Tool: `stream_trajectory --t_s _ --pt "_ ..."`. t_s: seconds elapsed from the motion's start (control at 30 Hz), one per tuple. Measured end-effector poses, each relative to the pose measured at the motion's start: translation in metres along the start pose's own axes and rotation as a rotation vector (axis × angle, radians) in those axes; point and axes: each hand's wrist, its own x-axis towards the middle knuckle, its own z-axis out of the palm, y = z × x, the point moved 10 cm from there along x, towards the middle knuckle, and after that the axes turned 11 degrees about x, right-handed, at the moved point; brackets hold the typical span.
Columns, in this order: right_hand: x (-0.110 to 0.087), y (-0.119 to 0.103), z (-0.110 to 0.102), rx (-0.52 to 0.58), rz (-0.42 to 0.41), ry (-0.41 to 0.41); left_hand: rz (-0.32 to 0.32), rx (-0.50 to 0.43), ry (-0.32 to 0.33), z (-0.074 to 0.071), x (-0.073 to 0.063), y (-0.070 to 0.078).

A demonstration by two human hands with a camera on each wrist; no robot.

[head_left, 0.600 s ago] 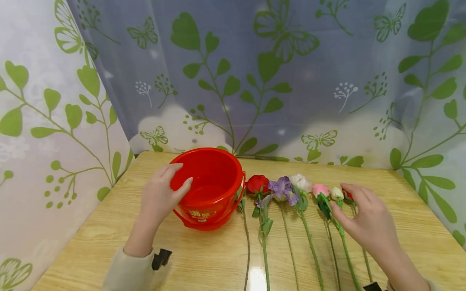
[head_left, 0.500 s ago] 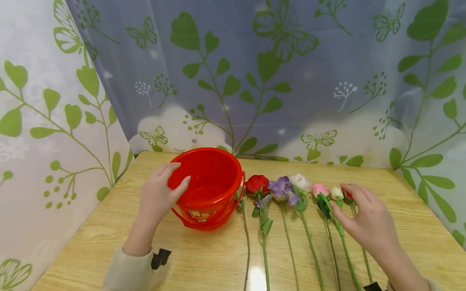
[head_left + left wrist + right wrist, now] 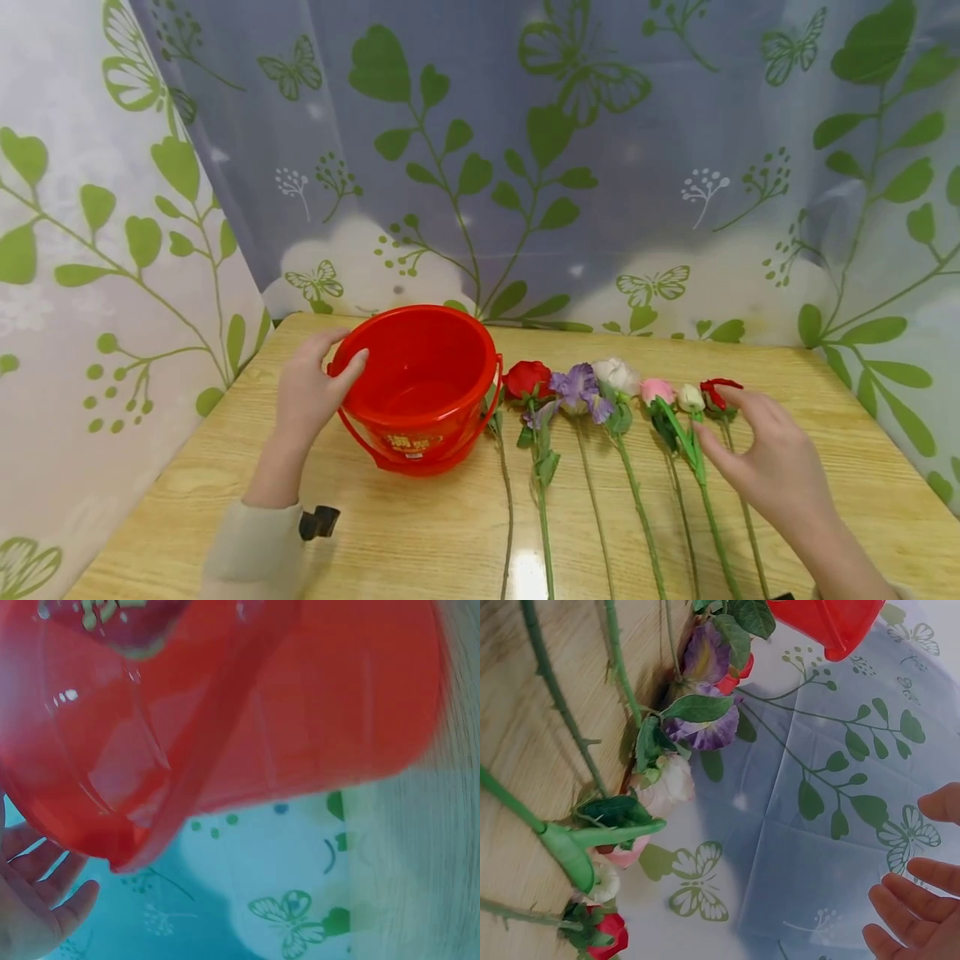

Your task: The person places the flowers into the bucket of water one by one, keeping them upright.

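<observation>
A red plastic bucket [image 3: 420, 392] stands upright on the table, its handle hanging down at the front. My left hand [image 3: 309, 390] is at the bucket's left rim with thumb and fingers spread apart; in the left wrist view the fingers [image 3: 45, 866] are beside the rim, and whether they touch it I cannot tell. To the right, artificial flowers lie in a row: a red rose [image 3: 528, 379], a purple iris [image 3: 579, 388], a white flower [image 3: 617, 375], a pink one [image 3: 657, 392], a small white bud [image 3: 691, 397] and another red flower [image 3: 718, 393]. Over the rightmost flowers hovers my right hand [image 3: 776, 458], fingers spread, holding nothing.
One more pale flower, partly hidden behind the bucket, has its stem [image 3: 507, 500] beside the rose's. All stems point toward the table's front edge. A patterned curtain [image 3: 480, 167] hangs behind the wooden table [image 3: 390, 533], and another covers the left side.
My left hand has shifted slightly left, away from the bucket's opening toward its rim. My right hand has moved a little right and down, uncovering the rightmost red flower.
</observation>
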Motion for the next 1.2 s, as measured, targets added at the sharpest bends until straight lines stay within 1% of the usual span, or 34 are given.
stream_trajectory --t_s 0.1,0.2,0.43,0.5,0.7,0.8,0.9,1.0,1.07,1.2 --pt "-0.003 0.004 -0.003 -0.003 0.002 0.008 -0.042 -0.042 -0.012 0.003 0.002 -0.012" --pt "-0.006 0.010 -0.005 -0.005 0.025 0.008 -0.075 -0.085 -0.027 0.007 0.003 -0.021" --pt "-0.017 0.030 -0.013 -0.015 0.100 -0.007 -0.104 -0.154 -0.088 0.020 0.004 -0.029" --pt "-0.019 0.034 -0.016 -0.021 0.110 -0.007 -0.114 -0.181 -0.110 0.024 0.004 -0.031" --pt "-0.022 0.049 -0.021 -0.035 0.132 -0.021 -0.159 -0.294 -0.173 0.034 0.003 -0.041" --pt "-0.023 0.058 -0.022 -0.045 0.162 -0.039 -0.190 -0.390 -0.197 0.037 0.002 -0.044" --pt "-0.026 0.067 -0.021 -0.029 0.203 -0.066 -0.199 -0.500 -0.206 0.036 0.002 -0.039" --pt "-0.029 0.076 -0.018 -0.028 0.234 -0.095 -0.198 -0.581 -0.207 0.037 0.002 -0.036" --pt "-0.031 0.082 -0.015 -0.023 0.259 -0.120 -0.205 -0.597 -0.206 0.039 0.001 -0.038" --pt "-0.033 0.094 -0.008 -0.006 0.302 -0.163 -0.218 -0.623 -0.197 0.046 -0.002 -0.047"
